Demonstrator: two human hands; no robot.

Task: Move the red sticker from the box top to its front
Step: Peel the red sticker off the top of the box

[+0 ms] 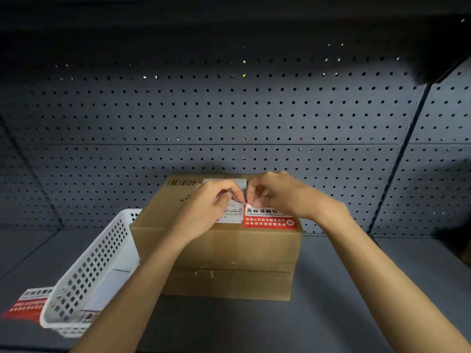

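Both my hands are on top of the cardboard box (224,250), fingertips meeting. My left hand (204,210) is curled, thumb and forefinger pinched together; my right hand (277,194) pinches at the upper left corner of the red sticker (270,221). The sticker lies on the box top, under my right hand, near the front edge. A white basket (86,271) stands left of my left arm, beside the box, on the shelf (356,289).

red-and-white sticker (269,220) is lying flat on top of the cardboard box (229,253), sitting at its front-right edge.
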